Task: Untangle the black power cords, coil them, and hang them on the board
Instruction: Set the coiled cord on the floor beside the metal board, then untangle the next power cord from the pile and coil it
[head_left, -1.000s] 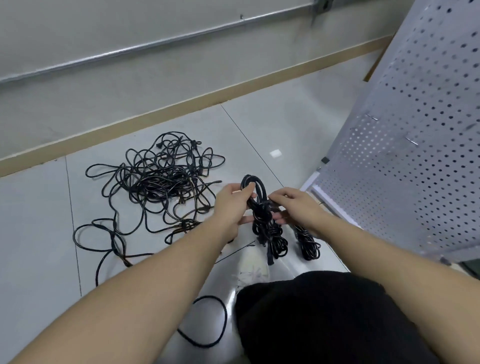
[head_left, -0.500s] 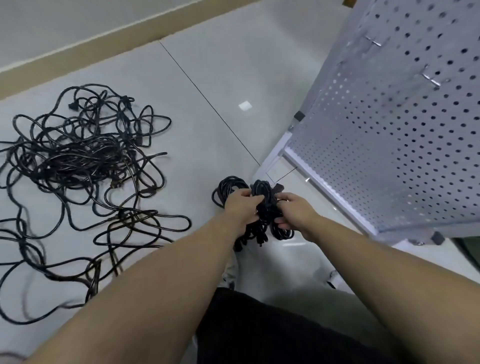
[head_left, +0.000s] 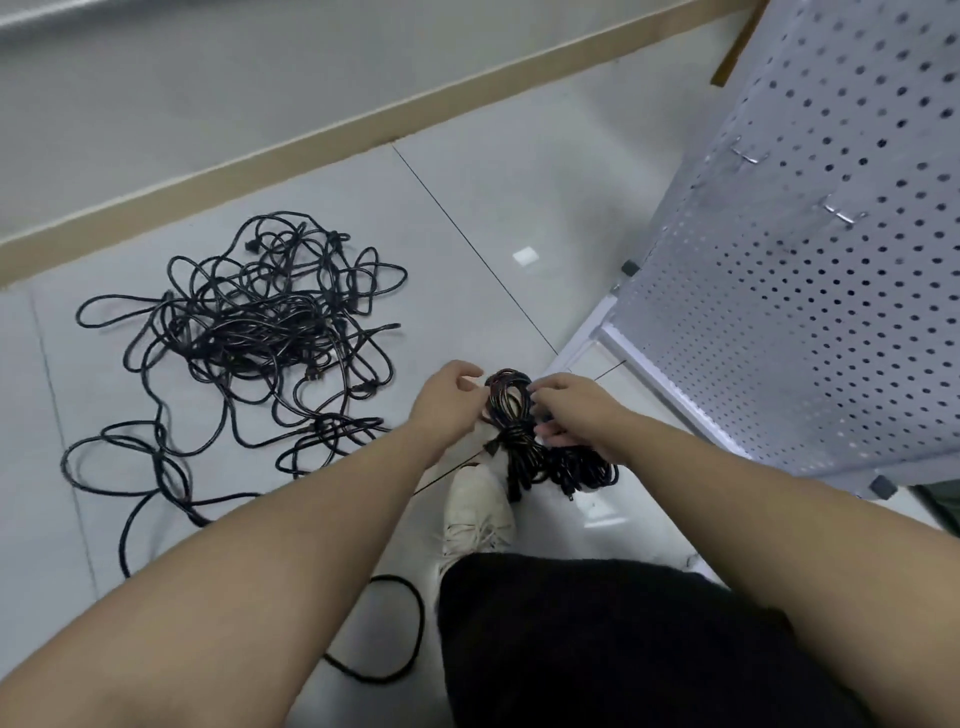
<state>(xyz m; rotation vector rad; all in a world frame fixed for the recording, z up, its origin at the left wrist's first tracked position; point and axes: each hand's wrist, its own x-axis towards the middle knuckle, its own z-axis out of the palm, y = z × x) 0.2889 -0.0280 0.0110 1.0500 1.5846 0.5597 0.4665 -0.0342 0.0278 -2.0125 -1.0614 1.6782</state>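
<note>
Both hands held a coiled cord bundle between them, L hand w/ fingers curled at its top loop, R hand fingers pinching its wrapped middle, tangled cords on floor well left, pegboard just right.

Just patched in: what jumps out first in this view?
The big tangle of black cords sprawled on the floor tiles at left. At centre, the left hand and right hand grip a coiled cord bundle above a white shoe. The perforated board stands at right.
</note>
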